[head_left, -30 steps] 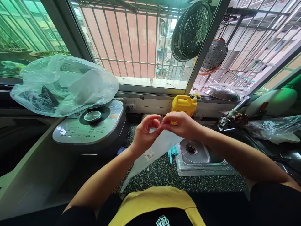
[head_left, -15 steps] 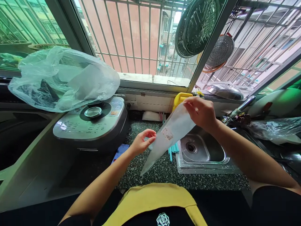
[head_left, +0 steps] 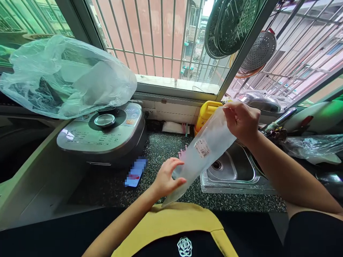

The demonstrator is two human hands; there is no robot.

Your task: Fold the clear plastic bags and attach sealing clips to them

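Note:
A frosted, translucent plastic piping bag (head_left: 193,164) with a white price sticker (head_left: 202,147) slants across the middle of the view, tapering to a point at lower left. My right hand (head_left: 243,119) pinches its wide upper end, fingers closed. Near the lower part of the bag, my left hand (head_left: 168,176) has its thumb and fingers apart, with the bag's edge showing between them. Whether those fingertips press on the plastic, I cannot tell.
A steel sink (head_left: 235,166) lies at right, with a yellow jug (head_left: 207,112) behind the bag. At left stands a rice cooker (head_left: 107,134) under a large clear plastic bag (head_left: 72,78). A blue packet (head_left: 136,173) rests on the speckled counter (head_left: 160,142).
My right hand has moved right and slightly up with the bag. The left hand has come lower and nearer, its fingers wider apart. The bag's sticker now shows larger.

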